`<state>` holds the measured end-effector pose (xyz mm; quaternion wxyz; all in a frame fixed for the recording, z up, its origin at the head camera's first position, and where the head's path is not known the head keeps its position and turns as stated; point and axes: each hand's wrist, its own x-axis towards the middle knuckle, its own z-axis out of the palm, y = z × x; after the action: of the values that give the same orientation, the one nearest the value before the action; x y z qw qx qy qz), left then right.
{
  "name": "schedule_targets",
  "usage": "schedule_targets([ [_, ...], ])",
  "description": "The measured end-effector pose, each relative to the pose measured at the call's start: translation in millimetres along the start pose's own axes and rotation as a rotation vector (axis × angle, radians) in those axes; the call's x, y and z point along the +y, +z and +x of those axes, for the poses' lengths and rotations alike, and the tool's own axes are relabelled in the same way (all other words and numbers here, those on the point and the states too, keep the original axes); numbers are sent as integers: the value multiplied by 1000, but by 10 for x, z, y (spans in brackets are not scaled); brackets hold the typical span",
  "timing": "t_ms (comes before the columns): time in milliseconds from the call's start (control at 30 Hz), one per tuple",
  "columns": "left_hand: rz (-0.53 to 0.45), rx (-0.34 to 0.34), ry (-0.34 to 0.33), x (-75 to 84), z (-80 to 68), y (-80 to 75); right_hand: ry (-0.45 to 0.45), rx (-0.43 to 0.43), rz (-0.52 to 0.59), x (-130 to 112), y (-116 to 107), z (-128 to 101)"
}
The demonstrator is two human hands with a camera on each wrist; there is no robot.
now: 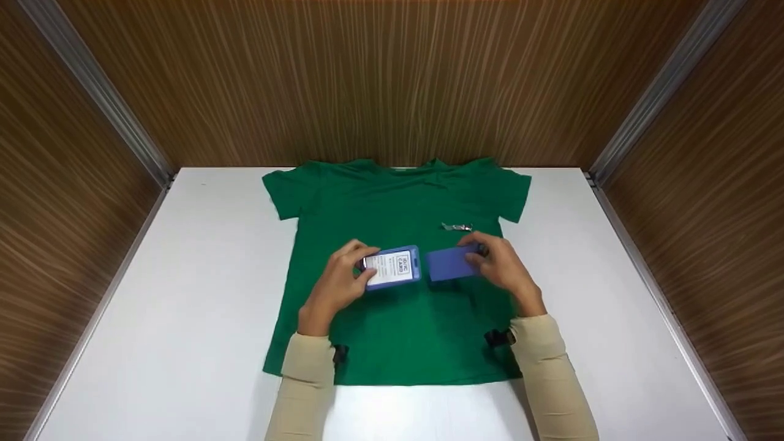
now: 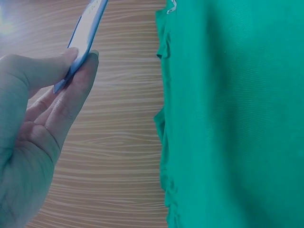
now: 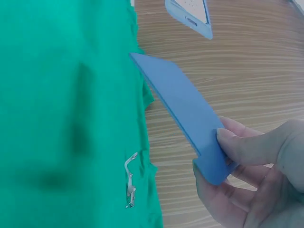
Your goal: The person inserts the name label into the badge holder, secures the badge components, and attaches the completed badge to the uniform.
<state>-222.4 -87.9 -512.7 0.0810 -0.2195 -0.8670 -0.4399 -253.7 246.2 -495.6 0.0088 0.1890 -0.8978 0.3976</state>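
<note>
Between thumb and fingers, my left hand (image 1: 338, 278) pinches a blue-framed ID card holder (image 1: 392, 267), its white printed card facing up and its slotted end pointing right. My right hand (image 1: 499, 263) pinches a flat blue plastic piece (image 1: 450, 263), which looks like the holder's cover, by its right end. The two pieces are held apart, with a narrow gap between them, above a green T-shirt (image 1: 392, 343). On the shirt, just beyond my right hand, lies a small metal-and-clear strap clip (image 1: 457, 227). In the right wrist view the blue cover (image 3: 185, 104) slants up toward the holder (image 3: 190, 16).
The T-shirt is spread flat on a white table (image 1: 202, 294), neck toward the back wall (image 1: 392, 79). Wood-grain panels stand at the back and both sides, with metal strips at their corners. A dark band with a small black device sits at each wrist.
</note>
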Motion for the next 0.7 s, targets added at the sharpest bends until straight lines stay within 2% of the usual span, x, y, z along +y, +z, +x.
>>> schedule_targets([
  [467, -3, -1, -20, 11, 4, -9, -9, 17, 81, -83, 4, -18],
  [700, 0, 11, 8, 10, 2, 0, -56, 23, 106, -131, 54, -7],
])
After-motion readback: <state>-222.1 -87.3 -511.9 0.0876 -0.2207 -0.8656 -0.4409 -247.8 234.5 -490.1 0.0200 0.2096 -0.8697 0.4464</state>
